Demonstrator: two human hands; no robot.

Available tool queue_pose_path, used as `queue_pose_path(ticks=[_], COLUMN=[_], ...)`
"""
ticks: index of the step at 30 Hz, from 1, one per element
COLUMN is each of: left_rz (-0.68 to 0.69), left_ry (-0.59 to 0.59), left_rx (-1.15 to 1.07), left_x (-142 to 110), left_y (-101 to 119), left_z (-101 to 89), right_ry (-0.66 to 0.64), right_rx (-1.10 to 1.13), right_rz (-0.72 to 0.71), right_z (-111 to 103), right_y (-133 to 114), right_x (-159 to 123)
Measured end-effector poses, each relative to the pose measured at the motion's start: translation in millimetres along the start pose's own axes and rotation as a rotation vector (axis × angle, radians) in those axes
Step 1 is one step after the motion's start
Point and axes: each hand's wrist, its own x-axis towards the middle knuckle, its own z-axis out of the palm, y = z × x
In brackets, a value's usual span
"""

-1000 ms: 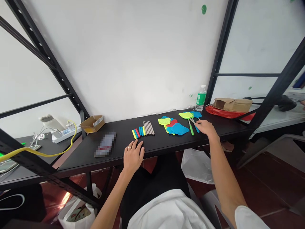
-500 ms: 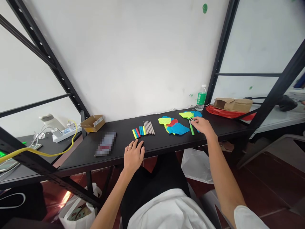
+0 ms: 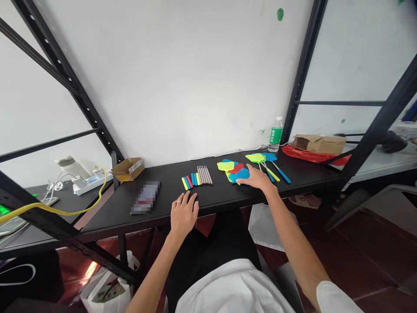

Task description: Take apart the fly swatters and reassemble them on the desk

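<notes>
My left hand [image 3: 184, 214] lies at the front edge of the black table, fingers loosely spread and holding nothing. Just beyond its fingertips are short coloured tubes [image 3: 187, 182] in yellow, blue and red, beside a row of grey metal rods [image 3: 204, 175]. My right hand [image 3: 259, 177] grips a blue fly swatter head [image 3: 241, 174] by its edges, thumb at the near side, covering its right part. That head lies on a pile with a yellow-green head [image 3: 225, 166] and a red head [image 3: 237, 168]. To the right lie several fly swatters [image 3: 256, 158] with handles.
A blurred phone-like item [image 3: 145, 198] and an open cardboard box [image 3: 128, 169] lie on the left of the table [image 3: 110, 213]. At the back right stands a water bottle [image 3: 276, 135]. Another cardboard box [image 3: 319, 143] rests on red plastic [image 3: 306, 154]. Black metal posts [image 3: 301, 74] frame the table.
My right hand has let go of a green-handled swatter and moved left onto the blue head. The swatter handles at the right now lie fanned out in view. My left hand stays put.
</notes>
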Motion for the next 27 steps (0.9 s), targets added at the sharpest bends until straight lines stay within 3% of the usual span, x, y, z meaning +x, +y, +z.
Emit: queue_pose_path(ticks=[7,19,23,27], left_rz=[-0.003,-0.001,-0.006,-0.008], left_ry=[0.001,0.0,0.008,0.012], left_rx=[-0.006,-0.011,-0.019,-0.014], left_x=[1,0,0,1], left_y=[1,1,1,1], left_z=[-1.2,-0.5,-0.4,-0.9], right_ry=[-0.039,0.016,0.14,0.223], right_rx=[-0.018,-0.024,0.042,0.166], right_rz=[0.008,-0.008,-0.163,-0.44], right_z=[1,5,10,26], right_y=[3,4,-3,-31], right_x=[0,2,4,0])
